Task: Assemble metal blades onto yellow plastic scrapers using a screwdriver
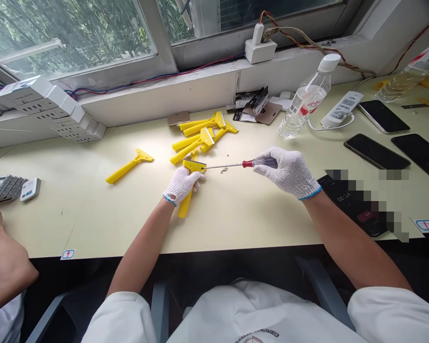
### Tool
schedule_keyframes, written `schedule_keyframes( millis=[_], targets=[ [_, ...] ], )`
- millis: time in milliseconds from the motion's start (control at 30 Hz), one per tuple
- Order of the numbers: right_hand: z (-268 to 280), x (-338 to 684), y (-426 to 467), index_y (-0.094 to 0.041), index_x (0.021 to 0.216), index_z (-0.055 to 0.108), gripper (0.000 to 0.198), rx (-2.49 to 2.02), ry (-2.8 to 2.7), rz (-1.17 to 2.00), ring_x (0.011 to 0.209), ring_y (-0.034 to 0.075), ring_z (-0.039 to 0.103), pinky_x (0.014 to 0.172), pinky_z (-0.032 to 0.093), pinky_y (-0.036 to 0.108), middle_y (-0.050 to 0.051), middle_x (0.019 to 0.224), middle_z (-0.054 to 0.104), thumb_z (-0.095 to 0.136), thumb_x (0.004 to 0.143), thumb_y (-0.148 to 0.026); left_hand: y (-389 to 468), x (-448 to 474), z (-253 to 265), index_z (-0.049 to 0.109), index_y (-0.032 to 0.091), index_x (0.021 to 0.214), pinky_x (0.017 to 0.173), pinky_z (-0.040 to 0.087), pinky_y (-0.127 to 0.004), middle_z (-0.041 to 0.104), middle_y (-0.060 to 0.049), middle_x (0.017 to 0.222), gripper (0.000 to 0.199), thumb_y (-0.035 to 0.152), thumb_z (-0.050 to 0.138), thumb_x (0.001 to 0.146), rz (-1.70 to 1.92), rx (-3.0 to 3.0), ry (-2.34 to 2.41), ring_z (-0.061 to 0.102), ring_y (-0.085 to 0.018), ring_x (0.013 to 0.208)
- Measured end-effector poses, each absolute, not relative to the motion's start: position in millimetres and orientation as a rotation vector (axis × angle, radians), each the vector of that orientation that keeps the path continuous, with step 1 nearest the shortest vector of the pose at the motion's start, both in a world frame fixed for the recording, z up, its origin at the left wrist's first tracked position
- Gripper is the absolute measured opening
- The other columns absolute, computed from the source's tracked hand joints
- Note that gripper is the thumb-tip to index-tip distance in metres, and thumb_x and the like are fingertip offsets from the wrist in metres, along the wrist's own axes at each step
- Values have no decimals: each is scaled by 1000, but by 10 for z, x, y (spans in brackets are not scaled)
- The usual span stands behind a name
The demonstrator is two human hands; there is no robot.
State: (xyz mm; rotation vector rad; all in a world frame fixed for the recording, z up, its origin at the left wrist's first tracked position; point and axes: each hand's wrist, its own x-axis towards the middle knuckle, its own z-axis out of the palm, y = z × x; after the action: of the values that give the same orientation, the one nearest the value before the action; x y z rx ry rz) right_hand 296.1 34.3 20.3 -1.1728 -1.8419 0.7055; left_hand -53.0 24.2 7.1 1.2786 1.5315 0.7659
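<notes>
In my gloved left hand (pixel 183 185) is a yellow scraper (pixel 185 205), gripped just below its head, with the handle pointing toward me. My gloved right hand (pixel 288 170) is closed round a screwdriver (pixel 248 164) with a red and clear purple handle. Its thin shaft runs left, and the tip meets the side of the scraper's head. A few small screws (pixel 224 169) lie on the table under the shaft. Beyond my left hand several more yellow scrapers (pixel 193 147) are heaped together. One separate scraper (pixel 127 167) lies to the left.
Dark cardboard packaging (pixel 257 107), a water bottle (pixel 303 102) and a power strip (pixel 342 109) stand along the back. Several phones (pixel 377 151) lie at right. White boxes (pixel 53 107) stand at back left. Another person's arm (pixel 7 257) rests at the left edge.
</notes>
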Motion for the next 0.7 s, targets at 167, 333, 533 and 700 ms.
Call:
schedule_keyframes(
  millis=[167, 333, 533, 700],
  targets=[
    [211, 2954, 332, -22, 100, 83, 30, -1225, -1840, 670, 86, 26, 84, 86, 75, 41, 8, 100, 86, 88, 91, -51, 236, -513, 92, 76, 17, 88, 58, 51, -30, 69, -5, 62, 17, 34, 77, 86, 766, 1273, 1537, 62, -17, 55],
    [213, 2942, 342, -22, 99, 82, 29, -1238, -1819, 689, 88, 26, 84, 86, 73, 40, 8, 101, 85, 87, 92, -50, 234, -504, 94, 75, 18, 86, 59, 53, -30, 68, -4, 62, 17, 34, 77, 85, 773, 1263, 1538, 62, -17, 55],
    [137, 2953, 397, -22, 115, 84, 30, -1375, -2098, 650, 87, 22, 79, 83, 62, 35, 5, 100, 84, 80, 95, -45, 222, -491, 99, 72, 18, 93, 59, 54, -29, 67, -2, 63, 18, 34, 77, 86, 759, 1258, 1544, 63, -17, 56],
    [66, 2776, 328, -22, 111, 83, 22, -1443, -2488, 562, 85, 22, 71, 79, 45, 33, 6, 96, 80, 67, 98, -31, 201, -452, 87, 70, 18, 97, 61, 55, -29, 70, -2, 68, 23, 36, 79, 86, 776, 1246, 1520, 64, -16, 58]
  ],
)
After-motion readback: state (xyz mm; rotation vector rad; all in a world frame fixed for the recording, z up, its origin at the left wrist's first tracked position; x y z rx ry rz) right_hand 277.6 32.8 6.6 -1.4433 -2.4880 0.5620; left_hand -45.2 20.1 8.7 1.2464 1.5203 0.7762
